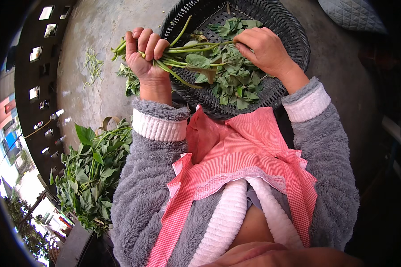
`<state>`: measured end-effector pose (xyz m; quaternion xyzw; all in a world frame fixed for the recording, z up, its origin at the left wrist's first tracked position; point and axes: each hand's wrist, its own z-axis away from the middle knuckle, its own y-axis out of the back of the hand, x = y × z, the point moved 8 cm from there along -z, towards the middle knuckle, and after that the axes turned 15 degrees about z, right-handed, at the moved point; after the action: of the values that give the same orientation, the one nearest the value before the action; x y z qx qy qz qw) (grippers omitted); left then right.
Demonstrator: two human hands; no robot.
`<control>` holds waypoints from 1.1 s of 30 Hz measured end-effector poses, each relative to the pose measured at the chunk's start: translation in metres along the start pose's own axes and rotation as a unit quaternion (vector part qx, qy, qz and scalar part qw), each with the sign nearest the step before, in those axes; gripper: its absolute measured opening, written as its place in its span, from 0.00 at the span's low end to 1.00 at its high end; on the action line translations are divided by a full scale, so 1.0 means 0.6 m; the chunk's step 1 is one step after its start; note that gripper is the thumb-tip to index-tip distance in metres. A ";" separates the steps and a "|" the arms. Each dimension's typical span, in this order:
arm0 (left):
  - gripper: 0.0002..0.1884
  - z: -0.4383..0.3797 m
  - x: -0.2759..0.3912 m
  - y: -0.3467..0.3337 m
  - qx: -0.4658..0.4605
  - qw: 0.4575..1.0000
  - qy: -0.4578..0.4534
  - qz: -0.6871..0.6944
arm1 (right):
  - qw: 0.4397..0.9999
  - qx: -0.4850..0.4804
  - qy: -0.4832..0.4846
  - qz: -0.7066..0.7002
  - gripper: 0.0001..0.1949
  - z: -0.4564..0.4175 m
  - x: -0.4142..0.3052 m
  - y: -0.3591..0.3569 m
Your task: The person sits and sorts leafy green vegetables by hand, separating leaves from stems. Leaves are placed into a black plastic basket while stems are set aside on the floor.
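My left hand (147, 53) is closed around a bunch of green leafy stems (190, 50), whose cut ends poke out past the thumb side. The stems run rightward over the rim of a black woven basket (294, 36). At their far end, my right hand (262, 48) pinches the tip of one stem between thumb and fingers. Below both hands, loose green leaves (235, 78) lie in a heap on the basket floor. What exactly sits under the right palm is hidden.
A large pile of leafy greens (90, 177) lies at my left side. Thin stem scraps (93, 66) are scattered on the concrete floor (77, 90), and a small leaf clump (130, 78) sits beside the basket. A perforated wall (41, 80) runs along the left; a quilted grey item (351, 15) is at upper right.
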<state>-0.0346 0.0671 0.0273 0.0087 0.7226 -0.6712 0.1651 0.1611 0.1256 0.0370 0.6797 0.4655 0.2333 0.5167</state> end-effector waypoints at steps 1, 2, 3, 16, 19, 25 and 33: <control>0.11 0.000 -0.002 0.000 -0.002 1.000 0.001 -0.012 | 1.000 0.008 -0.006 0.020 0.06 0.000 0.000 0.004; 0.11 0.000 -0.004 0.000 -0.004 1.000 0.001 -0.023 | 0.999 0.018 -0.038 0.024 0.06 0.000 0.006 0.008; 0.11 0.000 -0.008 0.001 -0.004 1.000 0.009 -0.025 | 0.997 0.029 -0.070 0.027 0.05 0.000 0.011 0.012; 0.10 0.008 -0.029 -0.035 -0.089 0.992 0.084 0.035 | 0.951 -0.026 -0.144 -0.274 0.17 -0.009 0.067 0.017; 0.10 0.010 -0.051 -0.034 -0.100 0.987 0.115 0.055 | 0.968 0.000 -0.005 -0.249 0.21 -0.023 -0.018 0.016; 0.09 0.003 -0.069 -0.023 -0.066 0.991 0.113 0.041 | 0.978 -0.079 0.035 -0.190 0.11 -0.006 -0.066 -0.032; 0.14 -0.006 -0.069 0.019 -0.007 0.996 0.062 -0.065 | 0.908 0.059 -0.233 -0.344 0.06 -0.001 0.017 -0.043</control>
<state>0.0067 0.0802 0.0268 0.0020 0.7353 -0.6734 0.0760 0.1553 0.1354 0.0116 0.5419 0.5495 -0.1513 0.6177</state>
